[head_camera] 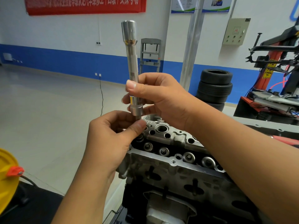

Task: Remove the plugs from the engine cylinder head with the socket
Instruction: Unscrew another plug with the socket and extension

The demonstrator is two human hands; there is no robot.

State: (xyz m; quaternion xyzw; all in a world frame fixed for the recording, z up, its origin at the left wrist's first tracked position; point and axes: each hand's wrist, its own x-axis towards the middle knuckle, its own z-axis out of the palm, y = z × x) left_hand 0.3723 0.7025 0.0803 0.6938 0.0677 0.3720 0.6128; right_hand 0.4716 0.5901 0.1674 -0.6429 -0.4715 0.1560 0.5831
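From the head camera, a long chrome socket (pixel 133 68) is held upright above the near end of the engine cylinder head (pixel 174 160). The right hand (pixel 160 97) is wrapped round its lower shaft, thumb laid across the front and fingers curled behind. Just below, the left hand (pixel 111 135) is closed on a small dark plug (pixel 138 118) that sticks out of the socket's lower mouth; it is pinched between thumb and fingertips. The two hands are close together, one above the other, and whether they touch cannot be told. On the cylinder head, a row of round openings and valve seats is seen. Behind, stacked tyres (pixel 215 88) stand by the blue-banded wall, with a tyre machine (pixel 275 75) at the right. A yellow drum (pixel 6 180) is seen at the lower left.
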